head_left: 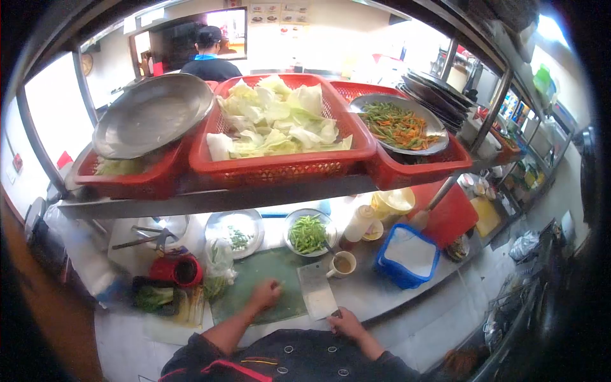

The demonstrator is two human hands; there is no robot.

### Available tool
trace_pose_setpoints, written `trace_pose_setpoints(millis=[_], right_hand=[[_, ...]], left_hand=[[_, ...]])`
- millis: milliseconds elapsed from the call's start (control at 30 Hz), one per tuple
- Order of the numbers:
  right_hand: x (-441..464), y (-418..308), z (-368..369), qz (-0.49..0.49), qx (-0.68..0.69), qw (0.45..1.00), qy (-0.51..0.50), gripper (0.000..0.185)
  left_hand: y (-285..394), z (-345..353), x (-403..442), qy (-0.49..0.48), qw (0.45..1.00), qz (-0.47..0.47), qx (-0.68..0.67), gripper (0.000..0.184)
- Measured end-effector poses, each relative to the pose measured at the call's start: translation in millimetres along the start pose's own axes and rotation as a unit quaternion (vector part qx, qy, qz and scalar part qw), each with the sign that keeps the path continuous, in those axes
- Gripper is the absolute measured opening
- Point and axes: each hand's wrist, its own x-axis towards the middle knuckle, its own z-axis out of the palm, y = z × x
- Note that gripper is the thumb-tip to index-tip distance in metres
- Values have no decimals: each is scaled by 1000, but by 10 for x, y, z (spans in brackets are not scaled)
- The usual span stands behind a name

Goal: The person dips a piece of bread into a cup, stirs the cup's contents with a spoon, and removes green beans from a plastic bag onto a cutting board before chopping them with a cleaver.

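Observation:
My right hand (347, 323) is wrapped round the handle of a cleaver (319, 291), whose wide blade lies flat over the right edge of the green cutting board (259, 280). Over the board, my left hand (266, 294) has its fingers curled together; what they hold, if anything, is too small to make out. Beyond the board stand a bowl of cut green vegetables (309, 233) and a metal plate with small chopped pieces (240, 238). A cup of brown liquid (342, 264) stands just right of the blade.
An overhead shelf (223, 198) carries red baskets, one with cabbage leaves (280, 121). A blue container (407, 256) and a red board (445, 213) are at the right. Left are a red pot (167, 270) and a black tray (153, 297). A person (210, 57) stands beyond the shelf.

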Motion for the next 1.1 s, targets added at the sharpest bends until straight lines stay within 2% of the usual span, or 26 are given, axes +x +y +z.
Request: trace_pose_setpoints(millis=[33, 100, 167, 200, 267, 300, 367, 433, 500, 567, 600, 633, 667, 700, 733, 767, 833, 933, 1000, 1067, 1100], right_hand=[[1, 5, 0, 6, 25, 1000, 0, 27], [8, -36, -13, 6, 44, 999, -3, 26], [-20, -112, -27, -27, -52, 998, 18, 26], [-8, -129, -26, -32, -58, 998, 17, 26], [-7, -84, 5, -23, 25, 999, 8, 24], [12, -63, -2, -30, 39, 999, -5, 24], [14, 5, -26, -34, 25, 999, -9, 22], [51, -70, -17, -45, 13, 999, -19, 21], [8, -103, -5, -42, -34, 998, 14, 22], [122, 102, -37, -57, -62, 996, 19, 23], [159, 160, -73, -75, -85, 993, 29, 25], [135, 43, -83, -68, -106, 992, 2, 25], [35, -268, -10, -48, -96, 994, 18, 25], [-53, -397, 38, -25, -87, 995, 36, 25], [13, -265, 9, -10, -107, 994, 10, 25], [146, -91, -22, -18, -108, 994, 26, 22], [121, 25, -67, -17, -120, 992, 33, 19], [39, -229, 30, -39, -100, 993, 38, 17], [106, -151, 10, -28, -2, 999, 18, 16], [148, -104, -19, -7, 4, 1000, 18, 16], [167, -72, -28, 17, 13, 999, 24, 16]], left_hand=[[4, -39, 179, -9, 997, -49, -57, 30], [34, -52, 502, 53, 994, -22, -96, 35], [407, -269, 731, 51, 991, 8, -121, 41], [580, -330, 831, 58, 991, 11, -124, 41], [860, -362, 963, 133, 972, 84, -177, 46], [964, -367, 963, 137, 970, 84, -181, 46], [1097, -401, 902, 79, 966, 104, -223, 46], [964, -316, 792, 65, 965, 102, -233, 45], [835, -311, 648, 49, 963, 92, -247, 45], [759, -419, 335, -80, 963, 55, -250, 50], [707, -431, 222, -60, 961, 40, -266, 50], [635, -435, 98, -63, 971, 30, -227, 47], [550, -429, -43, -70, 979, 16, -189, 44], [484, -444, -161, -55, 976, -10, -210, 44], [434, -503, -234, -36, 984, 11, -176, 42], [376, -560, -315, -21, 989, 32, -140, 40], [437, -737, -545, 54, 989, -12, -137, 39], [308, -804, -685, 118, 983, -52, -130, 38], [341, -911, -795, 129, 980, -59, -142, 36], [332, -990, -864, 143, 976, -70, -152, 35], [318, -1014, -878, 173, 977, -55, -109, 34]])
